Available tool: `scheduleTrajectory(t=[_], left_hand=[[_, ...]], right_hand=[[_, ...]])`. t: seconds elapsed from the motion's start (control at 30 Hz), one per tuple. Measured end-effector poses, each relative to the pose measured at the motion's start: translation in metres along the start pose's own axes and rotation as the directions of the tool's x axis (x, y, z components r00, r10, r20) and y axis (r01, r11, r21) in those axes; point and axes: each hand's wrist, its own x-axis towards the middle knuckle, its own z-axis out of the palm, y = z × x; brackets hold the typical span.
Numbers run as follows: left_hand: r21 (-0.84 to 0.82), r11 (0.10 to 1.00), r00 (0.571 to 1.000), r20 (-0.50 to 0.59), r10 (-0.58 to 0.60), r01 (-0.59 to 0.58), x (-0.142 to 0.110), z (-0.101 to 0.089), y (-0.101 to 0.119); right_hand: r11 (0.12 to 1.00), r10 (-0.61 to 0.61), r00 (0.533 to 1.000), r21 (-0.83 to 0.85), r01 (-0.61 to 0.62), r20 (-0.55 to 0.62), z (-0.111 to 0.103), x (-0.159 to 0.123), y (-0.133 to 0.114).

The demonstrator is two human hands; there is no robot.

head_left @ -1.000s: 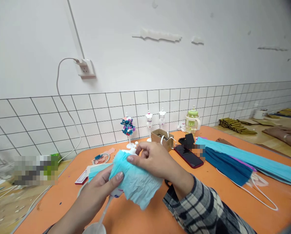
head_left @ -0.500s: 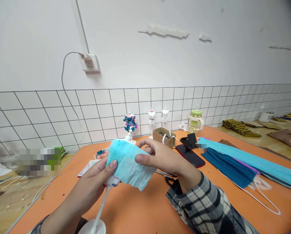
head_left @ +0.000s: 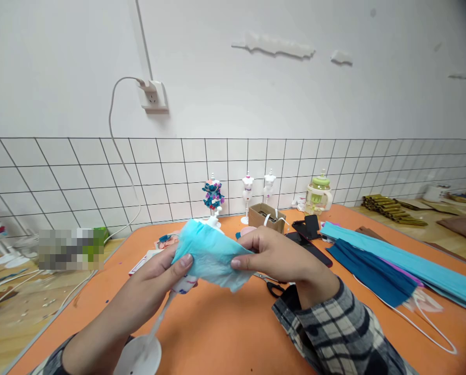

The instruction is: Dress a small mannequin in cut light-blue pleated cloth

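Observation:
My left hand [head_left: 166,271] grips a small white mannequin [head_left: 184,284] on a stand, its thumb pressing a light blue sheet of thin fabric [head_left: 211,250] against the torso. The stand's round white base [head_left: 141,354] tilts toward me at the bottom of the view. With thumb and fingers, my right hand [head_left: 266,255] pinches the right edge of the fabric and holds it out from the mannequin. Most of the torso is hidden behind the fabric and my left fingers.
Scissors [head_left: 274,287] lie beside my right wrist. A phone [head_left: 314,252], a dark blue face mask [head_left: 373,271] and folded light blue fabric [head_left: 412,260] rest to the right. Behind stand several mini mannequins [head_left: 247,190], a cardboard box [head_left: 266,217] and a bottle [head_left: 318,195].
My right hand has closed its thumb and fingers on the fabric's right edge, which is now drawn up and bunched. The camera view has shifted slightly left.

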Motion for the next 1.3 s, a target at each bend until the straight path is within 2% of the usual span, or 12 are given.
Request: scheduleTrajectory(t=[0.1,0.2,0.3,0.4,0.5,0.57,0.63,0.7,0.8,1.0,1.13,1.3], left_hand=[[-0.036,0.999,1.0,-0.008,-0.014,0.013,-0.002,-0.002,-0.005],[-0.051,0.998,1.0,0.007,-0.028,0.028,-0.003,-0.002,-0.007],[-0.036,0.999,0.999,0.019,-0.028,0.029,-0.004,0.001,-0.003],[-0.009,1.0,0.999,0.03,0.012,-0.012,-0.004,0.007,0.005],[0.034,0.998,0.998,0.005,0.058,-0.059,-0.004,0.011,0.011],[0.048,0.997,0.998,-0.027,0.061,-0.059,-0.003,0.011,0.011],[0.034,0.998,0.998,-0.032,0.049,-0.048,-0.003,0.011,0.01],[0.006,0.999,0.999,-0.006,0.045,-0.045,-0.003,0.011,0.007],[-0.021,0.998,0.998,0.036,0.057,-0.056,-0.005,0.011,0.005],[-0.051,0.997,0.995,0.077,0.068,-0.064,-0.006,0.015,0.01],[0.008,0.998,0.997,0.048,0.062,-0.062,-0.006,0.018,0.012],[0.093,0.996,1.0,-0.012,-0.01,0.011,-0.01,0.02,0.009]], right_hand=[[0.996,-0.067,0.997,0.061,0.068,-0.029,0.003,-0.001,-0.004],[0.995,-0.02,0.996,0.093,0.028,-0.084,0.006,0.0,-0.003],[0.998,-0.035,0.995,0.045,0.039,-0.095,0.007,0.002,0.0],[0.992,-0.127,0.989,-0.002,0.127,-0.077,0.008,0.0,-0.002],[0.966,-0.192,0.978,-0.19,0.173,-0.084,0.016,-0.006,-0.012],[0.912,-0.188,0.968,-0.396,0.109,-0.167,0.021,-0.01,-0.019],[0.88,-0.178,0.948,-0.474,0.033,-0.265,0.024,-0.014,-0.025],[0.925,-0.154,0.943,-0.378,0.034,-0.294,0.023,-0.015,-0.026],[0.977,-0.121,0.971,-0.198,0.08,-0.205,0.017,-0.014,-0.024],[0.961,-0.191,0.981,-0.21,0.179,-0.04,0.014,-0.011,-0.019],[0.94,-0.259,0.965,-0.24,0.242,-0.042,0.014,-0.009,-0.019],[0.977,-0.137,0.977,-0.183,0.106,-0.165,0.016,-0.007,-0.016]])
